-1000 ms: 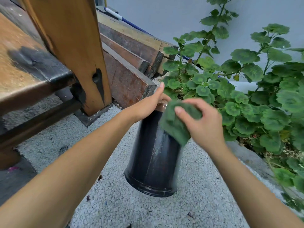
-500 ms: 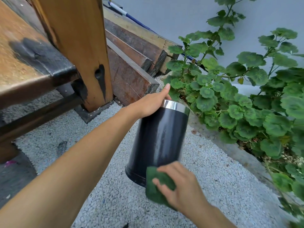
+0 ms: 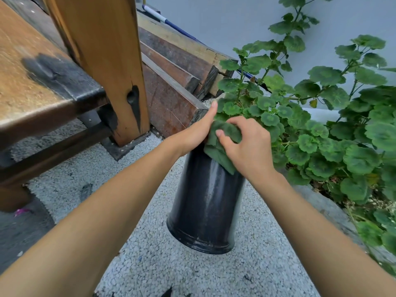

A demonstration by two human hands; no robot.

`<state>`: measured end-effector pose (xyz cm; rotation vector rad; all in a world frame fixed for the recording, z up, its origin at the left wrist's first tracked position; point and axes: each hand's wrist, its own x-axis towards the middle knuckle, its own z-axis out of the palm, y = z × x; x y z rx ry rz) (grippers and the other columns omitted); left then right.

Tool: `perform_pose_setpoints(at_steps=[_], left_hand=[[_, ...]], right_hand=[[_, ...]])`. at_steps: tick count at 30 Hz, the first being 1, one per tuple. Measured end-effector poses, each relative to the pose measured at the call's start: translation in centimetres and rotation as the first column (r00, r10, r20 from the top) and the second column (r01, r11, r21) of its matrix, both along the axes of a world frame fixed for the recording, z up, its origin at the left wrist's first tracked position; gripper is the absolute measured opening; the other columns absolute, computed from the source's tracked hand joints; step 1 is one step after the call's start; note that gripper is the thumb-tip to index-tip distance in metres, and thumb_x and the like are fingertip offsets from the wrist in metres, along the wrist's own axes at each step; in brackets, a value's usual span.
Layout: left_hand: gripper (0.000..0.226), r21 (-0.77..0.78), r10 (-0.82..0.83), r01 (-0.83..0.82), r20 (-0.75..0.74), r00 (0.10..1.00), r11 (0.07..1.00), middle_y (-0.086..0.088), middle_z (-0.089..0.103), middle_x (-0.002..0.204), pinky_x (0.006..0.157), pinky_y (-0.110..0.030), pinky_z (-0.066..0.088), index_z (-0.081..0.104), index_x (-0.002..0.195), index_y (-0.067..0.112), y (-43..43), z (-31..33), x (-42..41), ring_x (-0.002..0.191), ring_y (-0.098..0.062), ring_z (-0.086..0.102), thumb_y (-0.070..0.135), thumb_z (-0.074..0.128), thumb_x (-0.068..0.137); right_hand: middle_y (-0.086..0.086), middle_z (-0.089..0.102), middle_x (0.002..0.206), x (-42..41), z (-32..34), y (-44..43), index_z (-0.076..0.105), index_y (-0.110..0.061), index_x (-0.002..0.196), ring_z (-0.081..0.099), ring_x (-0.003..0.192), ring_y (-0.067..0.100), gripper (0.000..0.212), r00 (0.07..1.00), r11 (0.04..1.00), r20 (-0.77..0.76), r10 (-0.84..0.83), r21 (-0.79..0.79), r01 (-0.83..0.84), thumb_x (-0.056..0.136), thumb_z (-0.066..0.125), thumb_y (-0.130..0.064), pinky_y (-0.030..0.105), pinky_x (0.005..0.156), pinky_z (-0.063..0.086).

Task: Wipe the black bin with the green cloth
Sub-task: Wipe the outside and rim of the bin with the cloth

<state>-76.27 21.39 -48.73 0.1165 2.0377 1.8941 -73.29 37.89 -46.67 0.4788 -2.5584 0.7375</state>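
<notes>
Wooden post (image 3: 102,61): left of the black bin (image 3: 205,202), well apart. Black bin: I see it on the gravel floor (image 3: 150,254), tilted. My left hand (image 3: 196,131): wrapped around the bin's top rim, thumb raised. Green cloth (image 3: 222,144): pressed on the bin's upper wall, gripped by my right hand (image 3: 246,146). Leafy plant (image 3: 321,125): just right of the bin.
</notes>
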Motion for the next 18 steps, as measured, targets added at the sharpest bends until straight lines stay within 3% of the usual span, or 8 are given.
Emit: perform_pose_setpoints(at_steps=[2,4,8,11,13,15,18], left_hand=[[0.106,-0.085,0.002,-0.001,0.012,1.000,0.996,0.010,0.079,0.112,0.108,-0.034,0.034,0.078,0.110,0.032,0.1,-0.5,-0.5,0.116,-0.010,0.067,0.104,0.012,0.068],[0.110,-0.159,-0.003,0.007,0.027,1.000,0.987,0.015,0.074,0.122,0.106,-0.037,0.016,0.075,0.112,0.037,0.4,-0.7,-0.6,0.130,-0.007,0.051,0.108,0.009,0.060],[0.099,-0.278,-0.032,0.031,0.001,0.999,0.960,0.018,0.062,0.141,0.108,-0.040,0.019,0.071,0.113,0.047,0.9,-0.8,-1.0,0.139,-0.006,0.041,0.109,0.015,0.059],[0.085,-0.357,-0.086,0.058,-0.065,0.994,0.932,0.020,0.060,0.142,0.108,-0.036,0.024,0.071,0.115,0.045,1.1,-0.7,-0.4,0.134,-0.002,0.045,0.102,0.023,0.072],[0.055,-0.408,-0.156,0.068,-0.186,0.970,0.910,0.021,0.068,0.124,0.102,-0.032,0.037,0.071,0.110,0.041,0.7,-0.6,0.7,0.115,0.005,0.057,0.081,0.039,0.091],[0.025,-0.448,-0.213,0.071,-0.275,0.938,0.891,0.014,0.070,0.101,0.092,-0.036,0.046,0.071,0.101,0.033,0.5,-0.4,1.8,0.098,-0.005,0.063,0.050,0.054,0.103],[0.021,-0.453,-0.297,0.137,-0.305,0.905,0.881,0.000,0.065,0.086,0.086,-0.039,0.043,0.067,0.087,0.019,0.6,0.3,3.8,0.084,-0.017,0.058,0.021,0.057,0.106]], right_hand=[[0.009,0.066,0.086,2.0,-1.7,0.4,0.075,-0.012,0.103,0.063,0.078,0.026,0.026,0.997,0.996,-0.027,0.076,0.042,-0.075,0.083,0.084,-0.024,0.025,0.072,0.040],[0.006,0.064,0.087,5.7,-4.3,1.4,0.075,-0.012,0.102,0.060,0.076,0.021,0.025,0.978,0.975,0.005,0.208,0.083,-0.208,0.082,0.085,-0.022,0.021,0.072,0.044],[0.004,0.062,0.094,14.1,-9.4,3.4,0.071,-0.015,0.109,0.062,0.075,0.019,0.024,0.901,0.905,0.178,0.395,0.091,-0.415,0.089,0.075,-0.027,0.032,0.070,0.058],[0.001,0.065,0.095,16.8,-10.5,4.5,0.073,-0.019,0.111,0.063,0.077,0.013,0.025,0.866,0.909,0.293,0.406,-0.029,-0.416,0.089,0.076,-0.032,0.017,0.075,0.054],[-0.004,0.068,0.095,16.5,-9.5,4.9,0.077,-0.021,0.108,0.062,0.081,0.003,0.027,0.830,0.919,0.394,0.395,-0.186,-0.349,0.085,0.082,-0.034,0.006,0.080,0.046],[-0.009,0.071,0.095,15.4,-7.6,5.7,0.079,-0.022,0.102,0.063,0.084,-0.004,0.025,0.828,0.921,0.419,0.373,-0.276,-0.275,0.081,0.085,-0.035,0.008,0.081,0.045],[-0.010,0.069,0.105,12.9,-3.8,7.1,0.079,-0.025,0.097,0.065,0.100,0.002,0.020,0.892,0.930,0.332,0.306,-0.306,-0.205,0.080,0.087,-0.032,0.015,0.089,0.047]])
